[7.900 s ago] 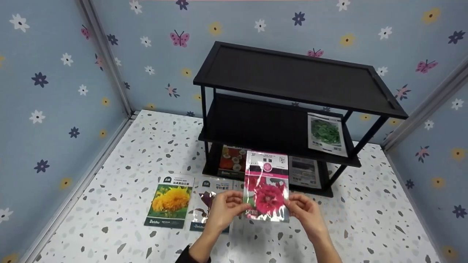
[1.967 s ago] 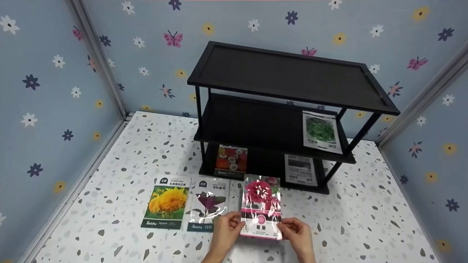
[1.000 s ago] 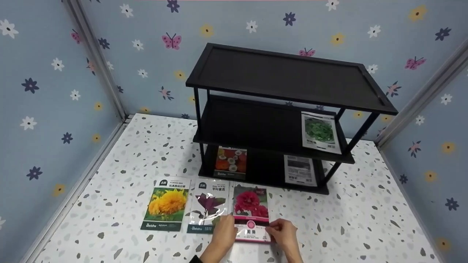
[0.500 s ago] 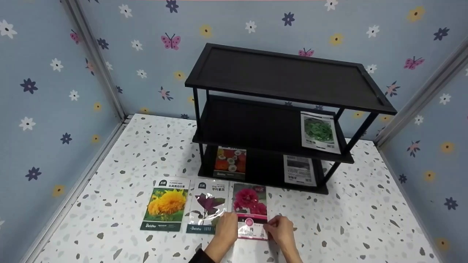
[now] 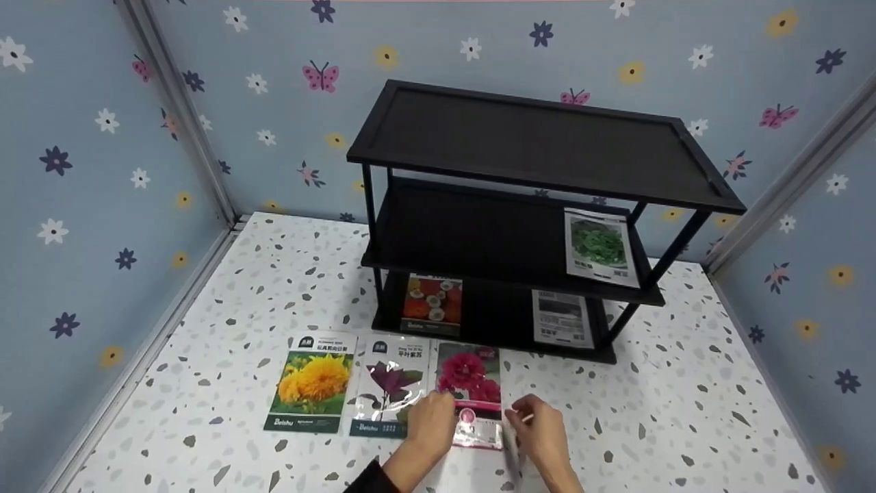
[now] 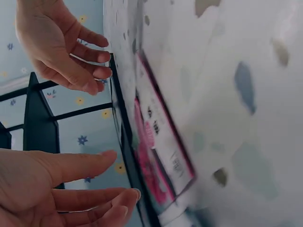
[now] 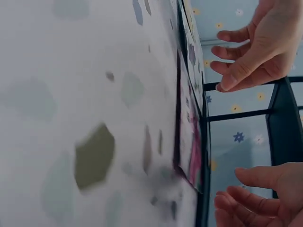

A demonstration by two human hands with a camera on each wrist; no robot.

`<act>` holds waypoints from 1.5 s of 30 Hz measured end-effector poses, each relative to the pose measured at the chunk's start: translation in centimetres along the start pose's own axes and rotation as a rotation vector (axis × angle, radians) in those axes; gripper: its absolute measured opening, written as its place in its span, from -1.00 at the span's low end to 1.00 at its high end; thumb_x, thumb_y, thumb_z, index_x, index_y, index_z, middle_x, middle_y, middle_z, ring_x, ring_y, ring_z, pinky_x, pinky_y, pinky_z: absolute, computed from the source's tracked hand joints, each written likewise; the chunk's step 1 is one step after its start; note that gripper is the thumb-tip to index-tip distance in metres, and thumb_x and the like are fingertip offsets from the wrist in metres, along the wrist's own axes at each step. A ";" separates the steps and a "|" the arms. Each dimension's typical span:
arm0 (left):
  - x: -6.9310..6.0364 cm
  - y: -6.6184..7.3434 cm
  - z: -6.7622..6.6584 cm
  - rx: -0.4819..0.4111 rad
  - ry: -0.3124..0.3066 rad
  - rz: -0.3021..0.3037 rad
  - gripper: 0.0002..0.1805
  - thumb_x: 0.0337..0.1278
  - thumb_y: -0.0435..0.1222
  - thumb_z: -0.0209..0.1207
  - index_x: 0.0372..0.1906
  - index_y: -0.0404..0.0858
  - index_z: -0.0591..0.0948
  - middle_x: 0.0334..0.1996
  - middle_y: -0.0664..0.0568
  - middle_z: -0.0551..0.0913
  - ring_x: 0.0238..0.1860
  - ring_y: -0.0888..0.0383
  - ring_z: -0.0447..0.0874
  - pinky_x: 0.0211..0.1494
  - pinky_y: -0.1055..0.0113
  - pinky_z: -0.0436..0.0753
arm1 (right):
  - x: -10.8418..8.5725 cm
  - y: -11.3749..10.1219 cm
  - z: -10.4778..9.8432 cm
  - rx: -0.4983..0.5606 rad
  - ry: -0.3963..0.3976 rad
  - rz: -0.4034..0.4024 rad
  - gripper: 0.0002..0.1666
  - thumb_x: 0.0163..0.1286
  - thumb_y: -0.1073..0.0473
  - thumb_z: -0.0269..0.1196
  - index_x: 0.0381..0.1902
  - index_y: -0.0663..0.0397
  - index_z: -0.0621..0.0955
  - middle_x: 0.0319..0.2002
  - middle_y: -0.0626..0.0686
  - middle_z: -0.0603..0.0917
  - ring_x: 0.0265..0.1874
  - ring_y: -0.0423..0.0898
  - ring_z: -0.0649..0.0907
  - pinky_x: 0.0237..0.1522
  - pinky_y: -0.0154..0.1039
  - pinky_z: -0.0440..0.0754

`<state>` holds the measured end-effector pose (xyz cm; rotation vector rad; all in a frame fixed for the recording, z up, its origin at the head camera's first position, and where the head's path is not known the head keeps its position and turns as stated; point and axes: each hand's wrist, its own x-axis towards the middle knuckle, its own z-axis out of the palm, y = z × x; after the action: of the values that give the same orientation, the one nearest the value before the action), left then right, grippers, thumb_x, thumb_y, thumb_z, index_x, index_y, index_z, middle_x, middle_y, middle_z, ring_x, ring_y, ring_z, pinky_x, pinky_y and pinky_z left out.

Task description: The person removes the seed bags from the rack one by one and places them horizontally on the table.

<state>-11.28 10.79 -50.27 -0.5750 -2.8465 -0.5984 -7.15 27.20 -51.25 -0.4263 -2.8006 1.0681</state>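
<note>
A seed packet with pink flowers (image 5: pixel 469 380) lies flat on the table, close to the right of a purple-leaf seed packet (image 5: pixel 390 383). My left hand (image 5: pixel 431 428) is above the gap between these packets and hides part of both. Just off the pink packet's right edge is my right hand (image 5: pixel 540 431). In the left wrist view the fingers of my left hand (image 6: pixel 75 189) are spread apart from the thumb, with nothing between them. My right hand (image 7: pixel 267 196) likewise has loose, parted fingers in the right wrist view.
A yellow-flower packet (image 5: pixel 313 383) lies leftmost in the row. Behind stands a black three-tier shelf (image 5: pixel 534 147). Its middle tier bears a green-leaf packet (image 5: pixel 601 248); the bottom tier bears an orange-flower packet (image 5: pixel 432 305) and a grey-white packet (image 5: pixel 561 318).
Both hands turned the pink-flower packet end for end, then laid it beside the purple-leaf packet and straightened it. My fingers have now let go, and the right hand has shifted slightly right.
</note>
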 end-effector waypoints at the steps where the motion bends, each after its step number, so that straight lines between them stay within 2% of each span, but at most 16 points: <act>1: 0.2 0.1 -0.3 0.000 -0.008 0.016 -0.85 -0.41 -0.41 0.32 -0.69 -0.32 0.53 -0.70 -0.09 0.52 -0.68 -0.01 0.51 -0.71 0.20 0.47 | 0.0 -0.1 -0.5 -0.003 0.005 -0.034 -0.88 0.08 0.28 0.27 -0.42 0.20 0.56 -0.56 -0.05 0.57 -0.62 -0.23 0.54 -0.62 -0.43 0.50; 4: 1.0 0.4 -1.4 -0.001 -0.009 0.074 -0.88 -0.40 -0.44 0.26 -0.69 -0.30 0.52 -0.68 -0.08 0.53 -0.66 0.01 0.52 -0.71 0.22 0.47 | -0.1 -0.4 -1.9 -0.009 0.005 -0.123 -0.85 0.07 0.29 0.28 -0.38 0.22 0.56 -0.52 -0.02 0.60 -0.59 -0.19 0.57 -0.56 -0.40 0.55; 8: 2.5 0.9 -3.1 -0.015 -0.030 0.161 -0.86 -0.36 -0.38 0.28 -0.55 -0.32 0.56 -0.56 -0.06 0.52 -0.55 0.02 0.55 -0.62 0.23 0.53 | 0.1 -1.0 -4.3 -0.041 0.006 -0.229 -0.82 0.06 0.28 0.29 -0.35 0.22 0.56 -0.48 0.03 0.62 -0.52 -0.12 0.60 -0.44 -0.28 0.58; 13: 4.9 2.3 -5.8 -0.064 -0.120 0.241 -0.75 -0.24 -0.27 0.31 -0.41 -0.33 0.56 -0.44 -0.08 0.51 -0.42 0.03 0.55 -0.45 0.24 0.58 | 0.9 -2.2 -7.6 -0.088 0.028 -0.309 -0.81 0.04 0.32 0.30 -0.35 0.23 0.56 -0.46 0.07 0.62 -0.49 -0.04 0.60 -0.40 -0.18 0.58; 20: 9.4 5.6 -9.8 -0.119 -0.291 0.290 -0.67 -0.06 -0.23 0.26 -0.21 -0.37 0.54 -0.30 -0.09 0.53 -0.31 0.07 0.53 -0.36 0.32 0.58 | 3.2 -4.2 -12.7 -0.181 0.023 -0.312 -0.72 0.04 0.32 0.30 -0.27 0.32 0.54 -0.35 0.19 0.61 -0.40 0.04 0.60 -0.35 -0.13 0.59; 25: 12.7 8.3 -11.3 -0.135 -0.364 0.306 -0.71 0.02 -0.21 0.21 -0.23 -0.34 0.52 -0.27 -0.09 0.52 -0.35 0.10 0.52 -0.47 0.37 0.52 | 5.9 -5.4 -16.3 -0.283 0.038 -0.296 -0.60 0.12 0.26 0.26 -0.13 0.42 0.47 -0.22 0.33 0.54 -0.27 0.17 0.55 -0.26 0.00 0.53; 27: 13.9 9.4 -11.5 -0.133 -0.382 0.290 -0.71 0.02 -0.19 0.21 -0.24 -0.33 0.52 -0.26 -0.08 0.52 -0.36 0.12 0.51 -0.49 0.39 0.48 | 7.0 -5.6 -17.4 -0.326 0.055 -0.277 -0.53 0.14 0.24 0.24 -0.06 0.46 0.43 -0.16 0.39 0.49 -0.22 0.23 0.52 -0.22 0.06 0.50; 30: 15.8 11.0 -11.3 -0.145 -0.399 0.232 -0.72 0.01 -0.16 0.21 -0.28 -0.28 0.51 -0.21 -0.05 0.51 -0.37 0.16 0.49 -0.50 0.41 0.43 | 8.8 -5.6 -18.8 -0.362 0.070 -0.220 -0.45 0.17 0.22 0.22 0.02 0.51 0.36 -0.07 0.48 0.40 -0.14 0.32 0.45 -0.16 0.13 0.44; 35: 18.6 13.5 -9.7 -0.225 -0.381 0.115 -0.72 0.03 -0.16 0.19 -0.22 -0.24 0.49 -0.18 -0.02 0.50 -0.34 0.17 0.47 -0.44 0.41 0.44 | 11.8 -4.7 -19.7 -0.391 0.124 -0.141 -0.36 0.17 0.18 0.19 0.05 0.57 0.30 -0.07 0.54 0.33 -0.11 0.39 0.38 -0.13 0.19 0.39; 39: 20.0 14.9 -7.9 -0.327 -0.332 0.028 -0.56 0.06 -0.17 0.16 0.05 -0.26 0.43 -0.07 -0.04 0.46 -0.10 0.13 0.46 -0.15 0.40 0.49 | 13.6 -4.0 -19.6 -0.362 0.168 -0.094 -0.31 0.15 0.15 0.20 0.07 0.60 0.26 -0.04 0.57 0.28 -0.07 0.43 0.33 -0.07 0.20 0.34; 42: 20.6 15.7 -6.5 -0.415 -0.294 -0.066 -0.40 0.08 -0.19 0.14 0.22 -0.26 0.27 0.12 -0.08 0.32 0.12 0.08 0.31 0.10 0.36 0.36 | 14.5 -3.5 -19.4 -0.322 0.191 -0.069 -0.28 0.16 0.14 0.19 0.08 0.62 0.24 0.00 0.58 0.24 -0.02 0.43 0.27 0.00 0.20 0.28; 45: 20.9 16.4 -5.5 -0.506 -0.257 -0.170 -0.35 0.08 -0.24 0.14 0.27 -0.26 0.19 0.21 -0.10 0.20 0.21 0.02 0.18 0.17 0.34 0.30 | 15.1 -3.1 -19.4 -0.259 0.200 -0.042 -0.27 0.18 0.15 0.18 0.10 0.63 0.22 0.02 0.57 0.23 0.02 0.41 0.25 0.04 0.19 0.25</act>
<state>-23.15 29.28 -34.46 -0.5116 -2.9993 -1.3918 -18.26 41.79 -34.66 -0.4674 -2.7593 0.6168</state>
